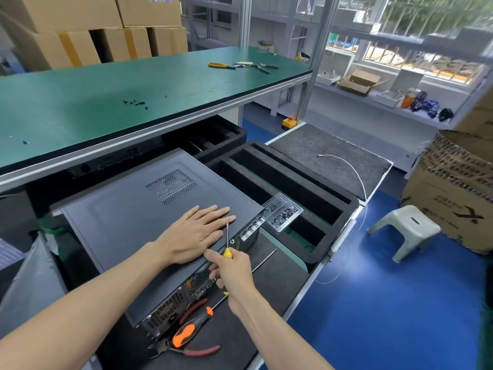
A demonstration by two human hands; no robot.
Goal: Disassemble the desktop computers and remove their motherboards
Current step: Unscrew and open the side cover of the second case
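Note:
A black desktop computer case [128,217] lies on its side on the lower work surface, its vented side panel facing up and its rear ports toward me. My left hand [197,231] rests flat on the panel with fingers spread. My right hand [230,271] is at the case's rear edge, closed around a small yellow-handled screwdriver [227,244] whose shaft points upward. The motherboard is hidden inside the case.
An orange-and-black screwdriver [190,327] and red-handled pliers [186,345] lie in front of the case. A clear plastic tray of screws [282,213] sits on black foam [288,180]. Loose screws [136,102] and pliers [221,65] lie on the green shelf [106,92]. A stool [405,231] stands right.

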